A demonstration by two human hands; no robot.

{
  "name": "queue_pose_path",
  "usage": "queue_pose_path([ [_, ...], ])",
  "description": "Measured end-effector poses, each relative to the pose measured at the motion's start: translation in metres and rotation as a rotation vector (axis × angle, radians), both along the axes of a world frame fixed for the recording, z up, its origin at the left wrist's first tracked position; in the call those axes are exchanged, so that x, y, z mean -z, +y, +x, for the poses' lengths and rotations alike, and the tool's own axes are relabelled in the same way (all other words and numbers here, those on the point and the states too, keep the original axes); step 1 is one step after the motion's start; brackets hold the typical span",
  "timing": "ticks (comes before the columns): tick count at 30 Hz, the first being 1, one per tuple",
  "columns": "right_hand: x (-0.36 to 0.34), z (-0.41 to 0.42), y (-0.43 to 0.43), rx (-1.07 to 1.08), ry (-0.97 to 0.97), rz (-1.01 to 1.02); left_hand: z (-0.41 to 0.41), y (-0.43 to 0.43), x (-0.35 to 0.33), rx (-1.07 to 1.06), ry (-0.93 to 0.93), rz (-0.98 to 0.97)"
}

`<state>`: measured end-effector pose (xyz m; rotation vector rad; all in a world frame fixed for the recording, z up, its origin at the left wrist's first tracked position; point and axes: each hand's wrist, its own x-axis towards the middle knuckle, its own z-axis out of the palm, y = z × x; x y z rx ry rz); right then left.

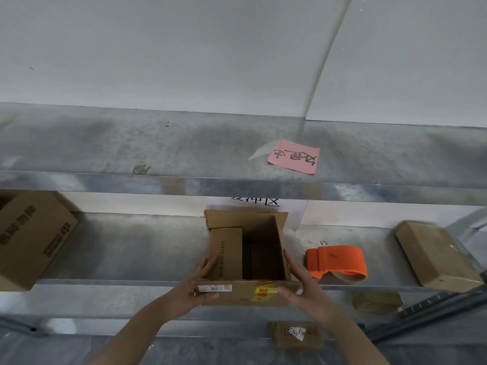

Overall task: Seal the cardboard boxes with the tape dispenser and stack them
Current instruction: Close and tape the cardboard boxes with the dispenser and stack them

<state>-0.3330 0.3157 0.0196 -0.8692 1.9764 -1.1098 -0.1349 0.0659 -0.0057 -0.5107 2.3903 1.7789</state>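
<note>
Both hands hold the open box [237, 293]. The left hand [200, 285] grips its near left corner, with fingers up along the side flap and the thumb on the front flap. The right hand [297, 283] grips the near right corner the same way, with fingers along the right wall. So the box sits between the two sets of fingers, at the front edge of the shelf [131, 248], and its front sticks out past the edge. The tape gun [336, 262] lies just past the right fingers, not touching them.

The box could tip off the edge if one hand lets go to reach for the tape gun. The flaps stand up, so they may pop open again if nobody presses them flat while taping.

The inside of the box is dark, so I cannot tell what is in it. The tape gun's blade and tape end do not show. Another box [31, 238], far from the left fingers, is cut off at the side.
</note>
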Motion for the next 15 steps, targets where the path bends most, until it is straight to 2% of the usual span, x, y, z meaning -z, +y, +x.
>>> queue_pose_path([
  [3,0.011,0.003,0.001,-0.053,0.177,0.019,0.003,-0.001,0.004,-0.083,0.051,0.010],
  [7,0.012,0.008,-0.008,-0.025,0.204,0.001,0.005,0.004,0.004,-0.230,0.050,0.139],
  [11,0.014,0.004,-0.017,0.048,0.050,-0.013,0.001,0.015,0.001,-0.396,0.100,0.267],
  [15,0.019,0.006,-0.026,0.176,-0.254,-0.144,0.000,0.026,0.002,-0.536,0.116,0.214],
])
